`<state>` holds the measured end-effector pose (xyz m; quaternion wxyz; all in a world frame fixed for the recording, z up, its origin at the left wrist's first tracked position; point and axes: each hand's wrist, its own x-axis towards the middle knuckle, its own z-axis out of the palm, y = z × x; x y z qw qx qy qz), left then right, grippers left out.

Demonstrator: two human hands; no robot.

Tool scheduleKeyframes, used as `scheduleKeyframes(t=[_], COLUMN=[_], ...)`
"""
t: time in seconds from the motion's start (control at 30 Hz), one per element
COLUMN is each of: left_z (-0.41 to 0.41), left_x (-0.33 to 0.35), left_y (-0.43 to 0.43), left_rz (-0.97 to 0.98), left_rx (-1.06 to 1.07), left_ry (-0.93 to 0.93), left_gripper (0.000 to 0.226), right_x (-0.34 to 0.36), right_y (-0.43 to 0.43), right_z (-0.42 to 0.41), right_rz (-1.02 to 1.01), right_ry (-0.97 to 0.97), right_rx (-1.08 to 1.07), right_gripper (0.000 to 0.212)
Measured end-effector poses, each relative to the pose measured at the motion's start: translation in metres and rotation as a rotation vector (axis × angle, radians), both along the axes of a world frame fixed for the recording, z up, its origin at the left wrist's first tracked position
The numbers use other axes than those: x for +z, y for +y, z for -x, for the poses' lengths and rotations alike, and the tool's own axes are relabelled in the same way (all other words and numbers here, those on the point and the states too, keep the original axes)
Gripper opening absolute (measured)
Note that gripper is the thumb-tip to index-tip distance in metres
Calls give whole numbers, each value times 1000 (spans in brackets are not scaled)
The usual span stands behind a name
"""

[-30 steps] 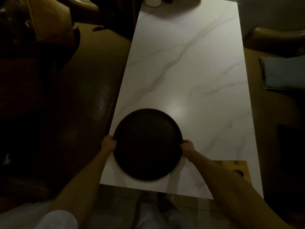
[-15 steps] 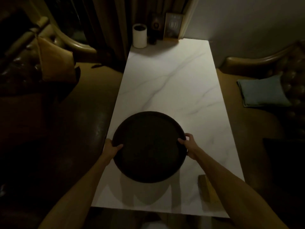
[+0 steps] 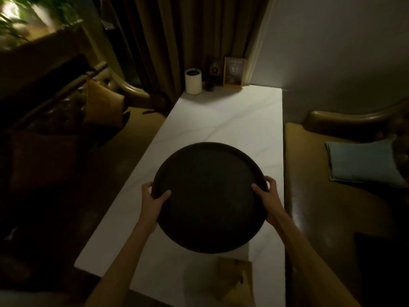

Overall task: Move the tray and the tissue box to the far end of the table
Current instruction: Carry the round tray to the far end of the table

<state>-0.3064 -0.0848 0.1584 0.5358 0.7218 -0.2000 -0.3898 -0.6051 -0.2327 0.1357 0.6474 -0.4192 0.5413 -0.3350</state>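
Note:
A round dark tray (image 3: 210, 196) hangs above the white marble table (image 3: 223, 122), lifted off its surface. My left hand (image 3: 152, 199) grips the tray's left rim, thumb on top. My right hand (image 3: 266, 193) grips the right rim the same way. A wooden tissue box (image 3: 235, 278) lies on the table near its front edge, below the tray and between my forearms.
At the table's far end stand a white cylinder (image 3: 193, 84), a small dark object (image 3: 209, 86) and framed cards (image 3: 233, 73) against a curtain. Sofas flank the table, with a blue cushion (image 3: 363, 161) on the right one and a brown cushion (image 3: 104, 106) on the left.
Both hands have lifted the tray off the table and carried it forward. My view has tilted up, so the far end of the table now shows.

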Motion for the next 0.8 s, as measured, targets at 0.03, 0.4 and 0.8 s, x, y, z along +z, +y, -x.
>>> scheduleKeyframes(t=[0.03,0.4,0.8], left_z=[23,143,191], left_x=[5,27,53], left_y=[8,101,217], left_rz=[14,9,-105], left_rx=[49,381,794], left_ry=[1,-94,-138], left_gripper=[64,64,66], right_x=[5,42,37], right_y=[-1,20,55], right_z=[16,72,11], right_rz=[9,10,-27], right_ry=[-12,-52,-83], right_rx=[25,321,687], right_gripper=[57,53,48])
